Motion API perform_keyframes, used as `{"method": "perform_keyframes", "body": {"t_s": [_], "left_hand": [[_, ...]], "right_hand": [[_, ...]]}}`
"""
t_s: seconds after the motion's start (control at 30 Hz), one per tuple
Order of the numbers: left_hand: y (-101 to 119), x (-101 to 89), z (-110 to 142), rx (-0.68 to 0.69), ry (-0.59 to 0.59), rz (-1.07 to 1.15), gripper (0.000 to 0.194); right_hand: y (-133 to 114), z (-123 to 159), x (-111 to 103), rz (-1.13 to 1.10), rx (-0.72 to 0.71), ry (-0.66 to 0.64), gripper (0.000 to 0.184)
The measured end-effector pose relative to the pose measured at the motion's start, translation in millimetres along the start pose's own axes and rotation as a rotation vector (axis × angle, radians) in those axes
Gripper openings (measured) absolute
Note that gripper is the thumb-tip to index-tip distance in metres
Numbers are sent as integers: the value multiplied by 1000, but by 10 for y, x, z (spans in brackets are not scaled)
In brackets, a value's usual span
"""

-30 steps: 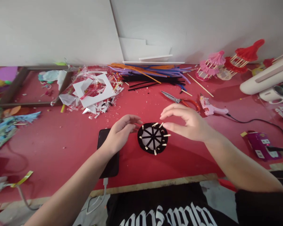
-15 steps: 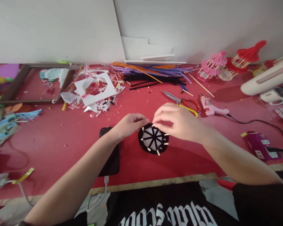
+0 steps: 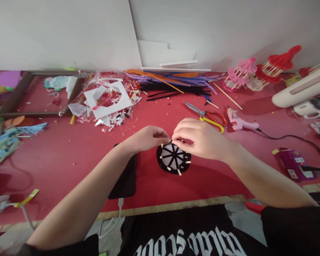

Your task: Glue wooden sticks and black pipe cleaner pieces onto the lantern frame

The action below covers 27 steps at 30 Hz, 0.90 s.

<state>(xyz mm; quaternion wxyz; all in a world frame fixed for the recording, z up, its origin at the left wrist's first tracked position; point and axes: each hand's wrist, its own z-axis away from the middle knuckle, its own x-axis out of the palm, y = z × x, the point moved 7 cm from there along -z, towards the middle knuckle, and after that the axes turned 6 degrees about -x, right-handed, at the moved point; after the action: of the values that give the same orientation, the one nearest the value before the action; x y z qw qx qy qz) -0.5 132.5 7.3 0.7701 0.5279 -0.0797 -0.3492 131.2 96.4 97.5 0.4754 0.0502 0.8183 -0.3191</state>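
On the red tabletop (image 3: 149, 186), the black-spoked disc (image 3: 174, 155) already bears rim sticks (image 3: 179, 172), their tips bare; left hand (image 3: 145, 138) and right hand (image 3: 200, 138) pinch narrowly at its far edge, contents unclear

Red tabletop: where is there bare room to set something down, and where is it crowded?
Mostly bare: between the blue tassels and the left forearm, bar a few specks; also between the black disc and the table's near edge, right of the phone. Crowded: the back, with white scraps and pipe cleaners.
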Motion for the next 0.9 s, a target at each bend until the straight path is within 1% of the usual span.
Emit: {"method": "perform_keyframes", "body": {"t_s": [0.17,0.27,0.37,0.43,0.5,0.53,0.6,0.63,0.7,0.77,0.8,0.9], "left_hand": [[20,-1,-14,24,-20,-12,15],[54,-21,2,45,-8,-12,20],[147,-60,39,92,31,16,25],[238,-90,99,154,90,61,28],[325,-119,211,234,195,73,29],[360,-130,289,273,262,47,28],[421,-146,480,358,416,-62,28],[454,-128,576,415,456,-129,31],[532,-29,746,588,425,-247,35],[551,62,836,683,371,-365,45],[543,93,848,695,353,-419,52],[493,151,806,658,326,-544,75]], "right_hand": [[-15,-10,1,23,-21,8,14],[-8,-14,-10,18,-11,5,13],[2,-18,-22,5,7,9,12],[8,-14,-24,-6,21,13,11],[14,7,-32,-11,35,26,7],[19,27,-45,-13,42,42,8],[37,93,-89,-28,58,97,15],[55,139,-115,-46,69,130,18],[101,247,-160,-98,92,197,20],[150,359,-186,-143,109,257,20],[168,409,-187,-152,111,278,21],[162,516,-156,-122,68,312,29]]}}
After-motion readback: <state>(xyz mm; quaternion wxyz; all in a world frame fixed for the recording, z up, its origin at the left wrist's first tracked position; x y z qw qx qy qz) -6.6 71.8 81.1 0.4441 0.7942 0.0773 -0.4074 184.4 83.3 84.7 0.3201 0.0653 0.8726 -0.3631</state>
